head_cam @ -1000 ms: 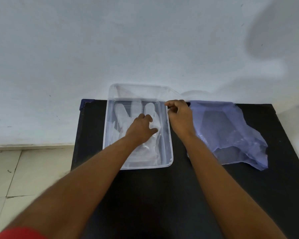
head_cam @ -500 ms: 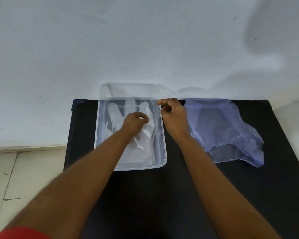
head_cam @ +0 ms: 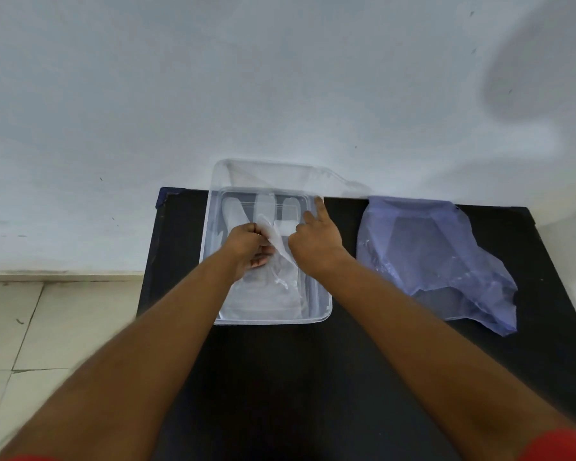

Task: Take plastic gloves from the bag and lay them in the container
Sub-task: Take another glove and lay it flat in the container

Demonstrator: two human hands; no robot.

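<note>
A clear plastic container (head_cam: pixel 323 304) sits on the black table (head_cam: pixel 313 377), its lid (head_cam: pixel 280 174) tilted up against the wall behind it. Thin translucent plastic gloves (head_cam: pixel 266 294) lie flat inside, finger ends pointing away from me. My left hand (head_cam: pixel 246 244) is inside the container, fingers closed on a raised fold of glove (head_cam: pixel 273 234). My right hand (head_cam: pixel 316 241) is over the container's right side, pinching the same glove, with two fingers stretched toward the far right corner. The bluish plastic bag (head_cam: pixel 439 254) lies crumpled to the right.
A white wall rises directly behind the table. Beige floor tiles (head_cam: pixel 30 327) show to the left of the table's left edge. Bare black tabletop stretches in front of the container and between my forearms.
My left hand has closed and lifted a fold of glove off the pile. My right hand has moved left from the container's rim onto that glove.
</note>
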